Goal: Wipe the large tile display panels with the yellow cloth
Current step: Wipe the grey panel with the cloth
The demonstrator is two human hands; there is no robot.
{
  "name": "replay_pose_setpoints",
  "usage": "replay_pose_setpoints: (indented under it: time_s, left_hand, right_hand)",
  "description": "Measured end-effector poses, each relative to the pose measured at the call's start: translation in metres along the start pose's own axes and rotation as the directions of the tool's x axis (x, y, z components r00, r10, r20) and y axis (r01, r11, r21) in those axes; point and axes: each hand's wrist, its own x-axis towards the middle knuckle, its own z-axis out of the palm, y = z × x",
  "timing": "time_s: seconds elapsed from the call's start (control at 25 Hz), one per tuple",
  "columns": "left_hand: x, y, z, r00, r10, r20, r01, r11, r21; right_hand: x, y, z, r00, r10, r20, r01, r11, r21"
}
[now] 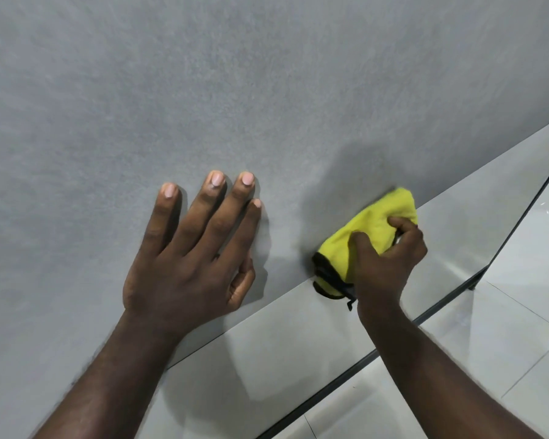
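A large matte grey tile panel fills most of the view. My left hand lies flat on it with fingers spread and straight. My right hand grips a bunched yellow cloth with a dark trim, pressed against the panel's lower edge where it meets a lighter glossy panel.
The lighter panel ends in a thin dark metal frame edge running diagonally to the right. Beyond it lies a glossy white tiled floor with grout lines and light glare.
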Motion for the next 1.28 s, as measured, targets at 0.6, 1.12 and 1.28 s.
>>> replay_pose_setpoints:
  time_s: [0.6, 1.12, 1.28]
  left_hand:
    - [-0.056, -0.159, -0.093, 0.957, -0.285, -0.055, 0.278, 0.954, -0.115]
    - [-0.108, -0.209, -0.1, 0.971, -0.214, -0.107, 0.203, 0.974, -0.105]
    - [-0.11, -0.205, -0.098, 0.97, -0.232, -0.074, 0.223, 0.968, -0.112]
  right_hand:
    - [-0.167, -0.149, 0.061, 0.746, -0.648, 0.153, 0.644, 0.761, 0.082]
    - [-0.244, -0.244, 0.091, 0.435, -0.852, 0.29, 0.884, 0.466, 0.044]
    - [-0.185, -0.201, 0.073, 0.728, -0.675, 0.125, 0.68, 0.733, -0.002]
